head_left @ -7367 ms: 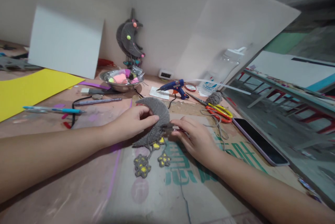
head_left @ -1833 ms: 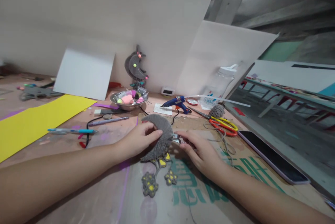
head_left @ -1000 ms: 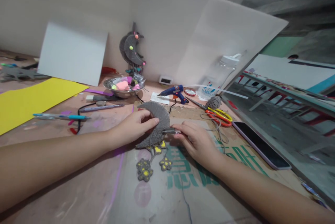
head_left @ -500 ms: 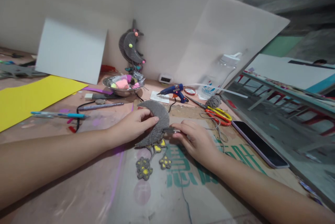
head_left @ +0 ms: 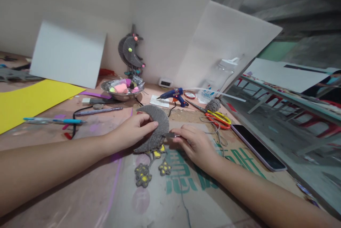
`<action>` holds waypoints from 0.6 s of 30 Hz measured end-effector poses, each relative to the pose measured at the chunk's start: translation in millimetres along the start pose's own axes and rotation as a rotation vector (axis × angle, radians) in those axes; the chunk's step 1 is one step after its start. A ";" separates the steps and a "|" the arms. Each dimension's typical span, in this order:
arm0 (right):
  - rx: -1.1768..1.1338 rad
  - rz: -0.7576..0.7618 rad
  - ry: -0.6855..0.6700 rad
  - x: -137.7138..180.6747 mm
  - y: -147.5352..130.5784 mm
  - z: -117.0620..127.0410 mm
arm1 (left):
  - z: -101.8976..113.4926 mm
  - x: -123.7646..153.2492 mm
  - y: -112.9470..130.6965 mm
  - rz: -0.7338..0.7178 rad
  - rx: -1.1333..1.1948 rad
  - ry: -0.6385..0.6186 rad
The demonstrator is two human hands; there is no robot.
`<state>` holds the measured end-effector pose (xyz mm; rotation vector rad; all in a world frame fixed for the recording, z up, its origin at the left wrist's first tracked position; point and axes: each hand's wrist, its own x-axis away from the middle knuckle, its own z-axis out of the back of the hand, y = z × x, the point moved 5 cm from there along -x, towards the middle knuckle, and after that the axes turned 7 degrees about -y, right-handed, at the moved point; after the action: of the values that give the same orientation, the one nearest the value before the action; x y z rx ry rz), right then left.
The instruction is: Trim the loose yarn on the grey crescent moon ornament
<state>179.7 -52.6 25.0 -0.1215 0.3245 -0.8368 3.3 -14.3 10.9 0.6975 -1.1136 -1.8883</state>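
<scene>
A grey yarn-wrapped crescent moon [head_left: 156,124] lies on the cardboard sheet [head_left: 239,157] in front of me. My left hand [head_left: 130,133] pinches its inner edge, fingers closed on it. My right hand [head_left: 195,144] is closed on a small metal tool [head_left: 170,135] whose tip touches the moon's right edge. Grey-and-yellow flower pieces [head_left: 144,175] hang from the moon's lower tip on thin cords.
A blue glue gun [head_left: 173,95], orange-yellow scissors [head_left: 217,118], a grey yarn ball [head_left: 212,105] and a phone [head_left: 257,146] lie to the right. A metal bowl [head_left: 121,89] of pom-poms, a second moon [head_left: 130,52], pens [head_left: 53,120] and yellow paper [head_left: 29,100] sit left.
Both hands stay on the moon and the tool. Only the camera view has shifted slightly.
</scene>
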 end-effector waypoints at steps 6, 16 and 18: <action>-0.019 -0.033 0.010 0.3 -2.3 3.5 | 0.6 0.2 0.0 -0.013 -0.012 0.013; -0.021 -0.032 -0.009 1.1 1.6 1.1 | -0.6 0.2 -1.3 0.007 0.039 0.004; -0.021 -0.039 -0.018 1.1 0.8 1.2 | -1.1 0.2 -2.1 0.015 0.044 -0.002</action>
<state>181.4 -53.0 25.7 -0.1552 0.3149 -0.8707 3.3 -14.3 8.5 0.7096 -1.1617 -1.8576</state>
